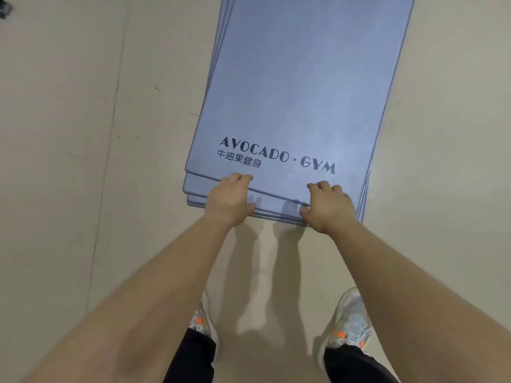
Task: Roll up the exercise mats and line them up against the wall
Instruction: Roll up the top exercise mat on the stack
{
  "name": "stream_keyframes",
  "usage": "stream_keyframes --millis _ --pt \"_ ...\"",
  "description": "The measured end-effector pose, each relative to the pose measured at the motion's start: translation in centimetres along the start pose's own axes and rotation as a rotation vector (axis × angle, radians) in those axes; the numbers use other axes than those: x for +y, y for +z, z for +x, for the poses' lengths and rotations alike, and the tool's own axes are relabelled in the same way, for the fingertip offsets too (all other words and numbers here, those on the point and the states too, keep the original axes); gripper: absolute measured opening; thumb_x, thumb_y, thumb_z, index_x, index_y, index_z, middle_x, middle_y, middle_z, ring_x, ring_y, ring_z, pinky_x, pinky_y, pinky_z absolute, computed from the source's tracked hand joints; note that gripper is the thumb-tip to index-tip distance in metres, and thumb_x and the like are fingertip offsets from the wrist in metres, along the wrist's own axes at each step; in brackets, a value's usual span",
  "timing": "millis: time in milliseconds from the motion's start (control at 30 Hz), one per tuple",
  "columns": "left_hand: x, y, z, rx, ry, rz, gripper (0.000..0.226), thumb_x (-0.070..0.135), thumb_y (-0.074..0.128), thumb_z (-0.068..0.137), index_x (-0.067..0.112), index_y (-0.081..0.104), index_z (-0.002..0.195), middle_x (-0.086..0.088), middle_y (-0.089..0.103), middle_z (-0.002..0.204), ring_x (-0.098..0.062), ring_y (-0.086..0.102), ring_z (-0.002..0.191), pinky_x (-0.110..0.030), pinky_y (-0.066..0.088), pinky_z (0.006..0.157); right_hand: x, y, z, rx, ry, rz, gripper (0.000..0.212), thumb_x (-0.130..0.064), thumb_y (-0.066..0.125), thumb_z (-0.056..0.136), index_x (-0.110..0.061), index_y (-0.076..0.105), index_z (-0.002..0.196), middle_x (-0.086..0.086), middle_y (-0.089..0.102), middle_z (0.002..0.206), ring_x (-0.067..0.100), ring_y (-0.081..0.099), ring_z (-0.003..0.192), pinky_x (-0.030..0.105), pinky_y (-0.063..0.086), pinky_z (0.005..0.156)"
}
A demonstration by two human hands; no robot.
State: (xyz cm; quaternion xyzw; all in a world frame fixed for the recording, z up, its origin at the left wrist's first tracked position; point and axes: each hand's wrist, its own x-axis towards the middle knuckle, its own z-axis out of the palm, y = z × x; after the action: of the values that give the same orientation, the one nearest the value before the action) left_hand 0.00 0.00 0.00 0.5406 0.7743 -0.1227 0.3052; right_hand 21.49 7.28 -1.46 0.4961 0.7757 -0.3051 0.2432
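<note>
Evidently the top mat point(290, 92), flat on a stack point(193, 190) on the floor point(83, 161), is being gripped at its near edge by the curled left hand point(229, 200) and right hand point(327, 207), seemingly to start rolling.

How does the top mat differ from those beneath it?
The top mat shows its broad face with the AVOCADO · GYM print; the lower mats show only narrow edge strips. The top mat's near edge lies farther from the person; the lower mats stick out past it. The left hand and right hand curl fingers onto the top mat; thumbs meet the lower mats. All are blue, flat, unrolled.
</note>
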Motion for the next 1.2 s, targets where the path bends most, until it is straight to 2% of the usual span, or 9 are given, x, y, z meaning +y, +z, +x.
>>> stream_keyframes --millis 167,333,567,733,800,933,1033,1133,1200 --pt "-5.1 6.2 6.8 0.021 0.147 0.155 0.062 0.031 0.058 0.102 0.024 0.033 0.158 -0.004 0.029 0.166 -0.028 0.028 0.15 -0.043 0.039 0.11 -2.5 7.6 6.8 0.045 0.03 0.029 0.056 -0.035 0.047 0.102 -0.022 0.037 0.156 0.005 0.031 0.161 0.033 0.034 0.14 0.042 0.035 0.109" --pt "-10.4 10.4 14.5 0.067 0.245 0.346 0.078 0.04 0.064 0.098 0.029 0.02 0.161 -0.004 0.006 0.173 -0.03 0.006 0.159 -0.052 0.018 0.126 -2.5 12.7 13.6 0.17 0.006 -0.139 0.065 -0.056 0.057 0.096 -0.028 0.034 0.15 0.005 0.026 0.16 0.035 0.031 0.139 0.042 0.036 0.108" --pt "-13.9 13.1 19.8 0.13 0.498 0.393 0.094 0.045 0.086 0.077 0.019 0.039 0.155 -0.016 0.031 0.164 -0.041 0.029 0.151 -0.051 0.038 0.116 0.3 16.4 16.3 0.327 -0.048 -0.317 0.075 -0.047 0.088 0.073 -0.015 0.056 0.133 0.013 0.055 0.129 0.041 0.053 0.102 0.045 0.05 0.069" --pt "-14.3 14.1 19.3 0.168 0.561 0.691 0.065 0.037 0.04 0.109 0.001 0.021 0.16 -0.03 0.017 0.166 -0.054 0.024 0.149 -0.06 0.035 0.117 0.2 18.0 16.6 0.469 -0.079 -0.333 0.055 -0.034 0.072 0.089 -0.008 0.056 0.134 0.019 0.054 0.133 0.044 0.052 0.103 0.05 0.047 0.074" --pt "-13.8 13.9 18.3 0.211 0.577 0.715 0.05 0.018 0.036 0.101 -0.007 0.042 0.145 -0.033 0.043 0.153 -0.056 0.048 0.134 -0.059 0.051 0.101 -0.3 18.3 16.1 0.511 -0.094 -0.357 0.045 -0.024 0.068 0.09 -0.004 0.057 0.128 0.019 0.058 0.123 0.044 0.054 0.097 0.049 0.046 0.072" --pt "-13.1 12.1 17.2 0.259 0.563 0.508 0.039 0.0 0.083 0.065 0.003 0.07 0.101 -0.017 0.074 0.098 -0.038 0.074 0.082 -0.04 0.06 0.06 -1.2 16.6 14.2 0.647 -0.083 -0.285 0.033 -0.005 0.043 0.083 -0.006 0.069 0.102 0.012 0.07 0.089 0.037 0.065 0.075 0.05 0.049 0.089" --pt "-10.8 7.7 15.4 0.331 0.457 0.267 0.008 0.011 0.065 0.097 0.006 0.064 0.104 -0.014 0.072 0.088 -0.038 0.07 0.074 -0.041 0.045 0.054 -2.4 11.4 13.0 0.762 -0.015 -0.152 0.025 -0.01 0.04 0.088 -0.01 0.065 0.084 0.011 0.067 0.071 0.034 0.061 0.06 0.041 0.035 0.076" --pt "-8.9 3.6 15.8 0.42 0.411 0.311 0.022 0.021 0.04 0.11 0.012 0.058 0.117 -0.015 0.07 0.097 -0.039 0.064 0.082 -0.038 0.033 0.062 -2.7 5.0 11.7 0.596 0.125 -0.208 0.008 -0.009 0.048 0.093 -0.017 0.048 0.094 0.01 0.063 0.081 0.035 0.052 0.067 0.037 0.033 0.063" --pt "-7.2 0.8 15.8 0.284 0.429 0.297 0.023 0.024 0.038 0.11 0.016 0.058 0.115 -0.015 0.064 0.099 -0.035 0.055 0.082 -0.038 0.035 0.067 -2.6 1.4 10.7 0.395 0.153 -0.246 0.009 -0.012 0.043 0.097 -0.021 0.045 0.099 0.009 0.056 0.086 0.034 0.05 0.076 0.037 0.036 0.067"
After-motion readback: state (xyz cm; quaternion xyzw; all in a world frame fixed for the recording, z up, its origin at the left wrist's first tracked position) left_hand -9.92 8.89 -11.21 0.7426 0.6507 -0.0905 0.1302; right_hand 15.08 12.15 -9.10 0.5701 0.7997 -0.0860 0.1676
